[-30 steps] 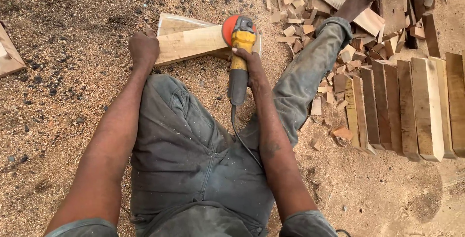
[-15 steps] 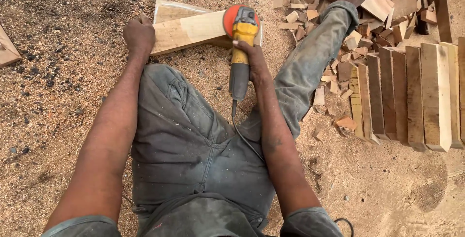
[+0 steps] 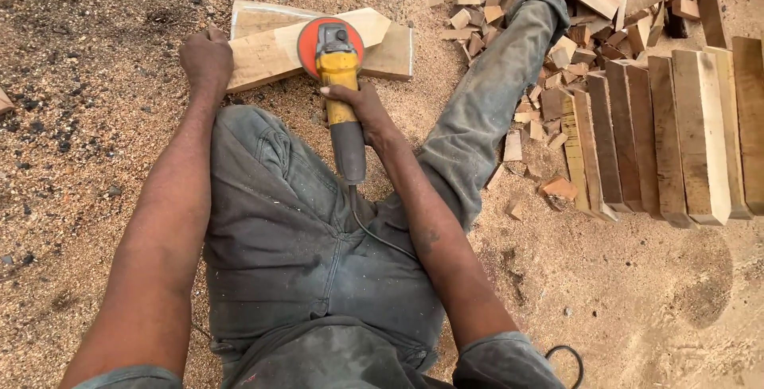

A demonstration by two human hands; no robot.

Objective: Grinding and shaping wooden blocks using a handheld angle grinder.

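While right hand grips yellow grinder, orange disc on pale plank, left hand clamping it.

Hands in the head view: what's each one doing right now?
Left hand: closed, gripping the end of the wooden piece.
Right hand: closed around the angle grinder body.

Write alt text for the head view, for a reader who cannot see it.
Seen from above, a seated person's right hand grips a yellow grinder whose orange disc lies on a pale plank, while the left hand presses the plank's end. Sawdust covers the ground; wood blocks stand in a row at right, with offcuts scattered beyond.
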